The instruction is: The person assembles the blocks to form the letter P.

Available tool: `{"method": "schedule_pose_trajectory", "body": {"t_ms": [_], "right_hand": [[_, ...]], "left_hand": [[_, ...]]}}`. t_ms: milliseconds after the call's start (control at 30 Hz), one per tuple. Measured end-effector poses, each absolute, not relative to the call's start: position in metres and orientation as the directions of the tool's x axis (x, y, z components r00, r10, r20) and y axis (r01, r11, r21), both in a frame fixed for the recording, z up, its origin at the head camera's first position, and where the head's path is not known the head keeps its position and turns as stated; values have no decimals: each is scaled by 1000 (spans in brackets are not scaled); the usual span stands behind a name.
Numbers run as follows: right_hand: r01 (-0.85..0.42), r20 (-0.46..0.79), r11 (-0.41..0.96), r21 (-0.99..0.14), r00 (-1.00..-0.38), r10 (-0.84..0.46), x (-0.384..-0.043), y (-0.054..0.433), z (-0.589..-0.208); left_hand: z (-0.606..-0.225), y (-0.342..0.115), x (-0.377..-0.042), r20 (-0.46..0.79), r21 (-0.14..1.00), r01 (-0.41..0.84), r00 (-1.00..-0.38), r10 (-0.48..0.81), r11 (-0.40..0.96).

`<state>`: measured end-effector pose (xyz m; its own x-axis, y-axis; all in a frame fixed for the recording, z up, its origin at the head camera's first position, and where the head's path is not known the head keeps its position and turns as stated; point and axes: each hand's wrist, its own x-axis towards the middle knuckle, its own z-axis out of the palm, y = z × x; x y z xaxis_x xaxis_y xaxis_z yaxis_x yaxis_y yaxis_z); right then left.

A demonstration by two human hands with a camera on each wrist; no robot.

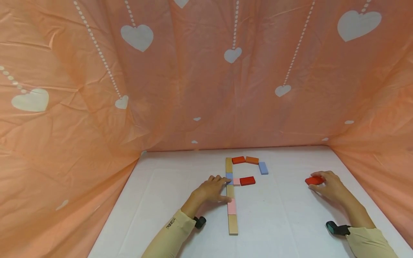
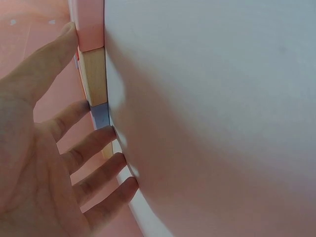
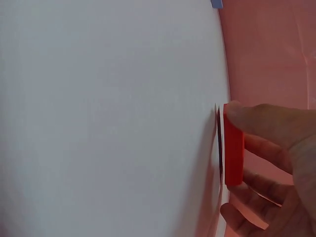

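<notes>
A column of wooden blocks lies on the white table, with natural wood, blue and pink pieces end to end. My left hand (image 1: 211, 189) rests by this column, fingers spread and fairly straight. Its fingertips touch the blue block (image 1: 229, 178) and its thumb lies at the pink block (image 1: 231, 206); the left wrist view shows a natural wood block (image 2: 94, 76) between thumb and index finger. Off to the right, my right hand (image 1: 332, 186) pinches a red block (image 3: 234, 148) between thumb and fingers. A narrow gap with shadow shows under that block.
Right of the column's top run a red block (image 1: 238, 160), an orange block (image 1: 252, 160) and a slanted blue block (image 1: 263, 168). Lower, a small pink block (image 1: 236, 182) and a red block (image 1: 247, 181) extend rightward. An orange heart-patterned cloth (image 1: 206, 89) surrounds the table (image 1: 290, 215).
</notes>
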<state>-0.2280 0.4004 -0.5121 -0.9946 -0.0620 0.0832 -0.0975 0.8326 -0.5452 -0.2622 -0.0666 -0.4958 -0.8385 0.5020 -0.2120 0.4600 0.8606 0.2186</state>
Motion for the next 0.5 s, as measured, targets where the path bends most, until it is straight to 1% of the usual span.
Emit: {"method": "schedule_pose_trajectory", "body": {"t_ms": [200,333,500], "right_hand": [[-139,125,849,-510,-988,-87,-232,386,-512],[-173,154,844,-508,-982,-109,-234,376,-511],[-206,178,820,-534,-975,-129,-236,364,-511]], "left_hand": [[-495,-67,-262,-212,217,460,-839,501,861],[-496,-67,-262,-207,215,462,-839,502,860],[-495,-67,-261,-205,219,463,-839,504,859]]}}
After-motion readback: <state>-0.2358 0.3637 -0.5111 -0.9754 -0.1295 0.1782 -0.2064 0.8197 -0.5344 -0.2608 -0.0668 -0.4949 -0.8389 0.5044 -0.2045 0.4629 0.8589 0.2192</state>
